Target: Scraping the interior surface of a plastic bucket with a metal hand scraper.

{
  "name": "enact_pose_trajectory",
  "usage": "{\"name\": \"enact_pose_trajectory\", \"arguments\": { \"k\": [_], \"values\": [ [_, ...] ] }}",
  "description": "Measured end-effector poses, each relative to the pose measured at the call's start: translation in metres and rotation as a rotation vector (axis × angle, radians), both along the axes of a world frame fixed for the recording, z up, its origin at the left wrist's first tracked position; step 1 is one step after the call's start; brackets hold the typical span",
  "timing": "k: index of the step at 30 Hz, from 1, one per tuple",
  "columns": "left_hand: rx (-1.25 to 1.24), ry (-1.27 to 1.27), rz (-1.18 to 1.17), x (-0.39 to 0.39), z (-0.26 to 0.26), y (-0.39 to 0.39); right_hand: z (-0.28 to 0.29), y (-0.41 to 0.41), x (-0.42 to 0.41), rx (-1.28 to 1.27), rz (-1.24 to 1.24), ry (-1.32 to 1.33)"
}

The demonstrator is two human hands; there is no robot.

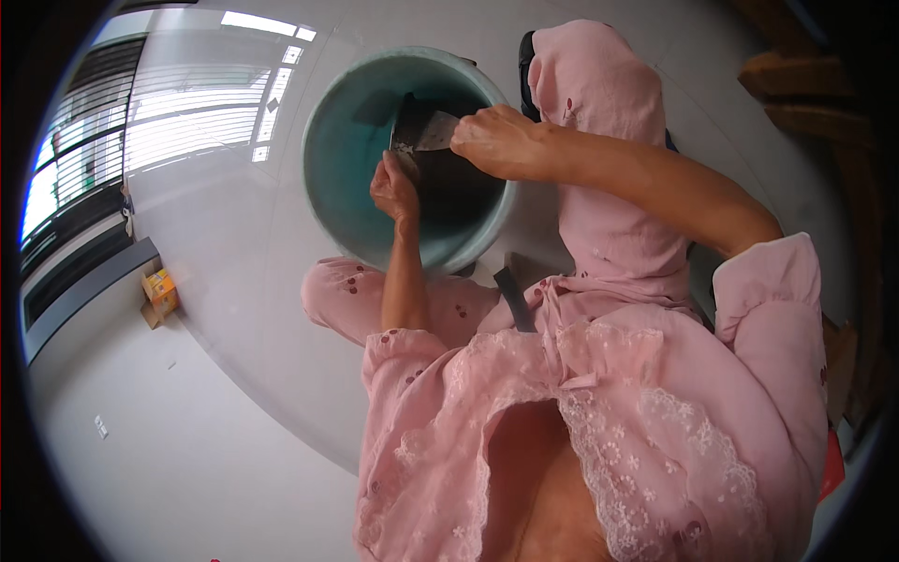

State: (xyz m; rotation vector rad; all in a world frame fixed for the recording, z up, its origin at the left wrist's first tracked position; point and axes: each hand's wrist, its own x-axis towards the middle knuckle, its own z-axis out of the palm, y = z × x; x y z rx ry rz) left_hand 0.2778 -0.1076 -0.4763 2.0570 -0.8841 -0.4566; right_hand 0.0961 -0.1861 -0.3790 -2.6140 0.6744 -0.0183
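A large round green bucket [326, 204] stands on the floor between my bent legs and beyond them, with dark contents inside. My left hand [395, 186] is over the bucket, its fingers closed on the near end of a dark, flat object with a pale rim [407, 130]; what exactly that object is I cannot tell. In my right hand [495, 144], above the bucket's right side, is a flat metal scraper blade [439, 132], pointing left, its edge against or close to the dark object. The scraper's handle is hidden in my fist.
A small open cardboard box with orange packaging [161, 291] sits by the wall at the left. Wooden furniture parts [801, 77] stand at the far right, and a red object [832, 464] is at the lower right. A dark strip [515, 298] lies by my lap.
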Motion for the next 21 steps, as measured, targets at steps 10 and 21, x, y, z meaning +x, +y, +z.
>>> {"name": "enact_pose_trajectory", "arguments": {
  "k": [10, 21],
  "values": [
    [-0.018, 0.022, -0.013, 0.007, -0.011, 0.001, 0.000, 0.001, 0.006, 0.017, 0.002, 0.021],
    [-0.051, 0.100, -0.023, 0.003, -0.005, -0.001, -0.004, -0.005, 0.009, 0.053, -0.048, -0.074]
  ]
}}
